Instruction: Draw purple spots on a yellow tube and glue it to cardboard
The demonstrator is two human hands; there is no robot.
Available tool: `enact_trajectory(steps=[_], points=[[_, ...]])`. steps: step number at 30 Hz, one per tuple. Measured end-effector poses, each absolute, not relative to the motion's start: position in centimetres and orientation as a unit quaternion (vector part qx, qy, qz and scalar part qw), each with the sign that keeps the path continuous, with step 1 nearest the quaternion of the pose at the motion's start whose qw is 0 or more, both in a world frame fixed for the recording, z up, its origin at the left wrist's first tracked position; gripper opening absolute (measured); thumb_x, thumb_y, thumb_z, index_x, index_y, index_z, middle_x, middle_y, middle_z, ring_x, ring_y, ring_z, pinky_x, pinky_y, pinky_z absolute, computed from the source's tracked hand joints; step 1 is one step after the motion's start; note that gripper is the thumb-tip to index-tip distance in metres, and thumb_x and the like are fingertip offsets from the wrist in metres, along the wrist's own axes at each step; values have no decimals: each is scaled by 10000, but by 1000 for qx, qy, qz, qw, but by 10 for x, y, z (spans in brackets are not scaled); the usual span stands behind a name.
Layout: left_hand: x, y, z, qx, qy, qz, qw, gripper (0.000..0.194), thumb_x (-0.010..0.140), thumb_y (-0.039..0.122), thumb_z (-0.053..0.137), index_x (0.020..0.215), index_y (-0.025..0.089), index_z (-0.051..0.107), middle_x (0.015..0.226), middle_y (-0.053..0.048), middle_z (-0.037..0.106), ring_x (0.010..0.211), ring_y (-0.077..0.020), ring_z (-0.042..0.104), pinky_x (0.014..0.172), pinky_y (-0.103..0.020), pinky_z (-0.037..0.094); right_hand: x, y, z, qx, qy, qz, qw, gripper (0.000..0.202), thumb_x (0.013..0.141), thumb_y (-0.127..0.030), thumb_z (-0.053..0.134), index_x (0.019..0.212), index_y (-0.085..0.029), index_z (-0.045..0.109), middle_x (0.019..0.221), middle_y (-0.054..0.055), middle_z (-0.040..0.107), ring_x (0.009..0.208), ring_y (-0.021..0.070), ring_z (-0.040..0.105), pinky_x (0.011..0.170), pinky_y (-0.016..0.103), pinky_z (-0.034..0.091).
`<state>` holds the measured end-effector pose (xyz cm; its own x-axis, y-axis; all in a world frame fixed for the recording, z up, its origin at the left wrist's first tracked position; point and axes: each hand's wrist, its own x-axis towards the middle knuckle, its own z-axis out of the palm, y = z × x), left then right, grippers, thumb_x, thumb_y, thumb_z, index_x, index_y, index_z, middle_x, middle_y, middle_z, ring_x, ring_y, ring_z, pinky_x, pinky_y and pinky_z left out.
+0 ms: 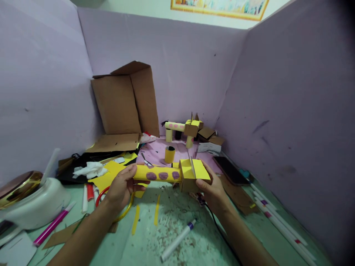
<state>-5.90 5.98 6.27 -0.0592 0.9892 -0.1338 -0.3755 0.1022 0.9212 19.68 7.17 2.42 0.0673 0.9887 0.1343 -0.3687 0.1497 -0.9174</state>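
Observation:
Between my two hands lies a yellow paper tube (pixel 158 173) with purple spots, joined at its right end to a small box (pixel 199 170) with a yellow top and brown cardboard sides. My left hand (pixel 122 188) is closed around the tube's left end. On the right side of the box, my right hand (pixel 213 186) grips it, thumb at the front. A thin upright flap stands on the box top. Behind it are a short yellow tube (pixel 169 154) with a dark inside and a similar spotted paper figure (pixel 177 127) on tube legs.
A white marker (pixel 177 240) and yellow strips (pixel 156 210) lie in front. Left are a white glue-gun-like device (pixel 47 207), crumpled tissue (pixel 90 170) and a magenta tube (pixel 52 225). A phone (pixel 230 170) and white sticks (pixel 280 221) lie right. Cardboard (pixel 116 105) leans behind.

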Motion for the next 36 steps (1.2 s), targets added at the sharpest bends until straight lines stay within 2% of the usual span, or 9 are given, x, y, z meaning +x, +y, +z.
enact_trajectory(steps=[7, 20, 25, 27, 30, 33, 35, 36], points=[[-61, 61, 60, 342, 443, 572, 600, 216, 885, 183, 479, 1060, 118, 588, 755, -72, 725, 579, -200, 696, 462, -269, 546, 198, 72, 21, -362, -437, 529, 631, 934, 483, -413, 887, 1321, -217, 523, 1347, 106, 582, 1246, 363, 511, 1006, 448, 428], [-61, 61, 61, 356, 446, 569, 592, 220, 843, 194, 502, 1025, 158, 618, 746, -75, 732, 577, -212, 695, 451, -269, 546, 194, 71, 19, -353, -436, 532, 634, 932, 491, -391, 884, 1322, -216, 499, 1340, 111, 578, 1207, 345, 538, 971, 435, 453], [-62, 58, 67, 348, 443, 578, 590, 227, 850, 203, 483, 1030, 147, 609, 763, -83, 724, 586, -225, 693, 453, -288, 545, 192, 68, 26, -342, -413, 545, 645, 867, 467, -356, 898, 1253, -206, 562, 1228, 98, 657, 1110, 327, 603, 906, 405, 499], [-62, 56, 71, 350, 419, 595, 590, 240, 874, 253, 458, 1035, 159, 609, 790, -84, 719, 600, -227, 689, 481, -303, 551, 190, 66, 30, -320, -392, 582, 637, 758, 508, -383, 879, 1191, -196, 609, 1128, 95, 706, 995, 308, 657, 822, 390, 536], [-62, 52, 76, 369, 368, 618, 589, 297, 876, 345, 468, 1093, 180, 587, 897, -99, 716, 657, -232, 684, 534, -320, 550, 188, 64, 34, -283, -332, 666, 605, 537, 643, -489, 788, 1065, -175, 680, 997, 94, 750, 860, 278, 700, 751, 389, 560], [-56, 48, 72, 400, 367, 631, 554, 406, 806, 352, 591, 1176, 193, 549, 1035, -109, 695, 749, -238, 679, 591, -320, 544, 186, 62, 38, -241, -264, 727, 586, 472, 776, -580, 638, 1050, -200, 692, 1020, 91, 754, 915, 291, 704, 846, 469, 534], [-47, 44, 65, 430, 391, 631, 514, 513, 727, 316, 704, 1199, 187, 551, 1085, -114, 677, 878, -254, 665, 682, -317, 539, 184, 59, 39, -210, -241, 755, 573, 489, 820, -620, 557, 1073, -222, 684, 1046, 94, 750, 966, 306, 694, 911, 536, 488], [-42, 41, 61, 454, 399, 616, 506, 589, 683, 276, 762, 1225, 188, 548, 1126, -117, 664, 1009, -270, 633, 784, -320, 521, 182, 56, 40, -198, -231, 765, 567, 499, 826, -633, 537, 1081, -229, 680, 1056, 95, 748, 984, 309, 688, 935, 557, 467]])
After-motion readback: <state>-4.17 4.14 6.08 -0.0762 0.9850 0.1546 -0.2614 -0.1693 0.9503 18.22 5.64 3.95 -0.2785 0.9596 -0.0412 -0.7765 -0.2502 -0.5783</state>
